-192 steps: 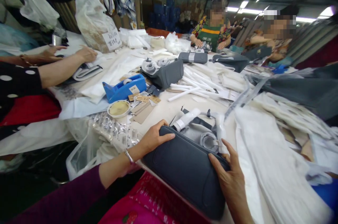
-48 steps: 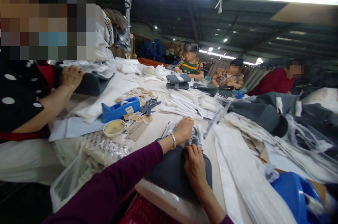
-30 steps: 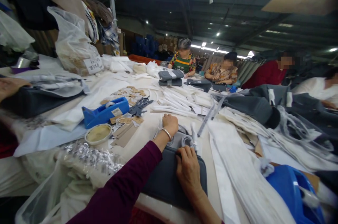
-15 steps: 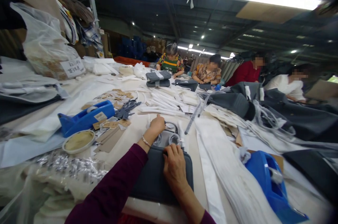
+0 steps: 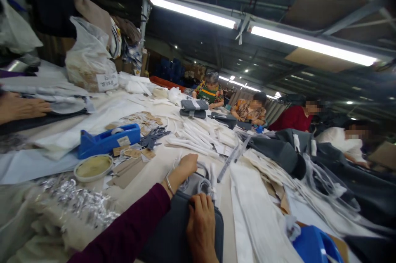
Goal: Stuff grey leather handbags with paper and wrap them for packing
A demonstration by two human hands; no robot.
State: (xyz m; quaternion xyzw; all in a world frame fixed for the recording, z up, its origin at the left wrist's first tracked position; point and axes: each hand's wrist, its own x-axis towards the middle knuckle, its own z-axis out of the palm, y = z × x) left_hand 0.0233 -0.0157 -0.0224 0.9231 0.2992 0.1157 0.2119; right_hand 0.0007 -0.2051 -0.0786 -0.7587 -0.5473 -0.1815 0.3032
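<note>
A dark grey bag [image 5: 167,230] lies flat on the table in front of me. Coiled straps [image 5: 203,185] in clear wrap rest at its far end, beside a dark loop like a handle. My left hand [image 5: 186,167] is closed near that loop, its fingertips turned away, so what they hold is hidden. Curled over the bag's upper edge, my right hand [image 5: 202,219] grips it, thumb on the left.
A blue tape dispenser [image 5: 109,141], scissors [image 5: 154,136] and a round tub [image 5: 93,167] lie left. White strips [image 5: 250,205] and another blue dispenser [image 5: 315,242] are right. A co-worker's hand [image 5: 23,108] works at far left; several people sit across the table.
My view has tilted and shifted, so the scene sits lower. A co-worker's hand has come in at the far left. Both my hands stay at the bag.
</note>
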